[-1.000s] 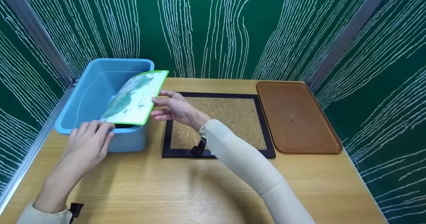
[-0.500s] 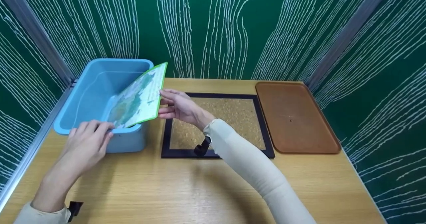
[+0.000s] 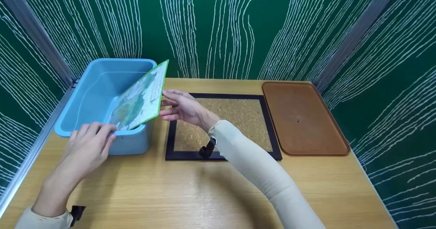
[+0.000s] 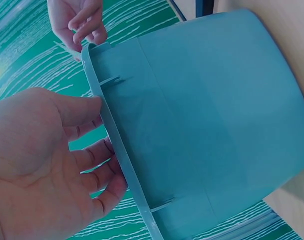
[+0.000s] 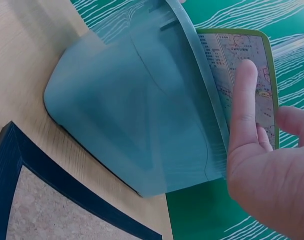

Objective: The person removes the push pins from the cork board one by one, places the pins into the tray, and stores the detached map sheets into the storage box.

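A laminated map sheet (image 3: 141, 98) with a bright green border slants down into the blue plastic bin (image 3: 136, 144), its upper right part above the rim. My right hand (image 3: 185, 108) holds the sheet's right edge. In the right wrist view, the index finger lies along the back of the map (image 5: 241, 47), which carries a street-style print, and the thumb is at its green border. My left hand (image 3: 88, 144) grips the bin's front rim, thumb against the outer side in the left wrist view. The map's lower end is inside the bin.
A cork board (image 3: 235, 127) with a black frame lies on the wooden table (image 3: 170, 191) right of the bin. Beside it is a brown tray (image 3: 305, 120). Green walls (image 3: 228, 28) with white wavy lines enclose the back and sides.
The map sheet has tipped up steeper and sunk further into the bin, its right edge shifting slightly left. My right hand turned along with it; the left hand stayed at the rim.
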Demonstrator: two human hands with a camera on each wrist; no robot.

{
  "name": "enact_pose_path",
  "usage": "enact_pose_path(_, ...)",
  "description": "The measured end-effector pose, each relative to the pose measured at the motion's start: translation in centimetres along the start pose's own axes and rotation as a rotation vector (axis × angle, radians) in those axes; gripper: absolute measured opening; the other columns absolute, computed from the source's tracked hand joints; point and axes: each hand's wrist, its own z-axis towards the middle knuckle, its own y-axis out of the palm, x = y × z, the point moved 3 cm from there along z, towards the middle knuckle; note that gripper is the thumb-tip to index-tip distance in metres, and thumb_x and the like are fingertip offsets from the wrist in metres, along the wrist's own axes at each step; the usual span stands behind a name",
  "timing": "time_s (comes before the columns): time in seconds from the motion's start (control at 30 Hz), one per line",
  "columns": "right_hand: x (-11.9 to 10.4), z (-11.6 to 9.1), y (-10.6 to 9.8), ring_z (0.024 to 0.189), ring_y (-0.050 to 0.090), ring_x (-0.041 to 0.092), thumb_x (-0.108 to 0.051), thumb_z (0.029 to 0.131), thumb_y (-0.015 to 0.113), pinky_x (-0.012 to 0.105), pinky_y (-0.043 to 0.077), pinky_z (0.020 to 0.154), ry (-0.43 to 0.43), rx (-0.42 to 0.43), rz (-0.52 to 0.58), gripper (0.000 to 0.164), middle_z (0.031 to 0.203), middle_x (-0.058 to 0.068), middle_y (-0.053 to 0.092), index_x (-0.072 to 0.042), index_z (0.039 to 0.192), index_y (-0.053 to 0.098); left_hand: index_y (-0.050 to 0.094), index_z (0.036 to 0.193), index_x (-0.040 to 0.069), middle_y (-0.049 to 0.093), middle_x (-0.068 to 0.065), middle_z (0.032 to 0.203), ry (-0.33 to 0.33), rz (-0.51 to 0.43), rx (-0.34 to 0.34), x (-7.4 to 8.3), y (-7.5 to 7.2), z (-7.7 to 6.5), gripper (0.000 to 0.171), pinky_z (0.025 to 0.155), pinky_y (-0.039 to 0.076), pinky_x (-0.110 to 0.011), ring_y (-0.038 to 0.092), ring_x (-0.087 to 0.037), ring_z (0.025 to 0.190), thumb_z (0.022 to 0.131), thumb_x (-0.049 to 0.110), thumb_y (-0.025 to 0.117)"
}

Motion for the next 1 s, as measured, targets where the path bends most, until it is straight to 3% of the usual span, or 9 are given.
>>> enact_pose_path(0.47,-0.4,-0.5,-0.2,0.075,0.074,0.026,-0.029,0.106,0.056,0.035,0.061,0.066,0.002,-0.013,0.006,0.03,0.109,0.016,0.069,-0.01,0.129,0.056,0.06,0.127,0.003,0.056,-0.023,0.121,0.007,-0.031,-0.02,0.1,-0.1,0.2,0.026,0.087,0.035,-0.058,0.045,-0.046,0.115,0.104,0.017,0.056)
enact_pose_path(0.63,-1.3,-1.2,-0.3,0.075,0.074,0.026,-0.027,0.105,0.057,0.036,0.061,0.065,-0.017,-0.062,-0.041,0.029,0.11,0.017,0.068,-0.009,0.128,0.056,0.063,0.126,0.003,0.058,-0.023,0.119,-0.004,-0.046,-0.039,-0.1,-0.6,0.3,0.027,0.085,0.036,-0.058,0.046,-0.046,0.115,0.103,0.017,0.059)
enact_pose_path(0.8,-3.1,-2.7,-1.1,0.078,0.074,0.027,-0.03,0.105,0.058,0.039,0.061,0.067,-0.043,-0.09,-0.232,0.031,0.117,0.019,0.067,-0.011,0.129,0.055,0.064,0.125,0.003,0.059,-0.024,0.117,0.005,-0.063,-0.053,0.5,-1.5,0.9,0.03,0.085,0.041,-0.062,0.048,-0.047,0.112,0.101,0.02,0.064)
enact_pose_path(1.0,-6.0,-5.3,-2.9,0.087,0.074,0.034,-0.033,0.105,0.056,0.045,0.061,0.072,-0.118,-0.063,-0.649,0.036,0.118,0.014,0.069,-0.014,0.135,0.054,0.063,0.128,0.006,0.059,-0.023,0.12,0.048,-0.076,-0.015,3.5,-3.4,3.0,0.033,0.091,0.043,-0.064,0.049,-0.044,0.11,0.101,0.025,0.065)
